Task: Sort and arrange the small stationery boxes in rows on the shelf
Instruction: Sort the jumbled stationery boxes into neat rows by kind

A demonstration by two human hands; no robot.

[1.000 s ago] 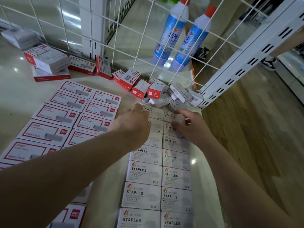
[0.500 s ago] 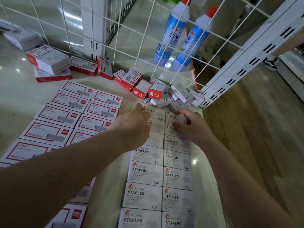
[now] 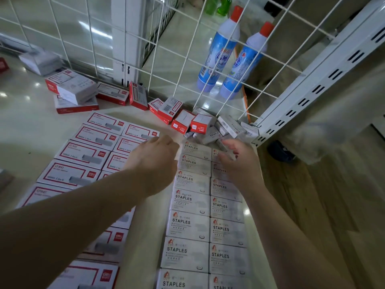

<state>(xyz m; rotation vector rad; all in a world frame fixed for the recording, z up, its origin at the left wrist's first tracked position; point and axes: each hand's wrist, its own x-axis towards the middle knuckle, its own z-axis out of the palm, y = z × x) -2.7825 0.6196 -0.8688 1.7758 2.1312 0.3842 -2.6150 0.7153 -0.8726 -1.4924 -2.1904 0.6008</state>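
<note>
Glossy cream shelf [image 3: 145, 236] carries two adjoining columns of white "STAPLES" cardboard boxes [image 3: 187, 225] at lower centre, flat rows of red-bordered white boxes [image 3: 83, 153] at left, and a loose heap of small red-and-white boxes [image 3: 200, 125] against the wire grille, upper centre.

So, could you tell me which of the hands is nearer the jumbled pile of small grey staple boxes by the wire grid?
Right. The right hand reaches just below the pile; the left hand lies further left.

Head view, steeply down, close over shelf [image 3: 31, 130].
</note>
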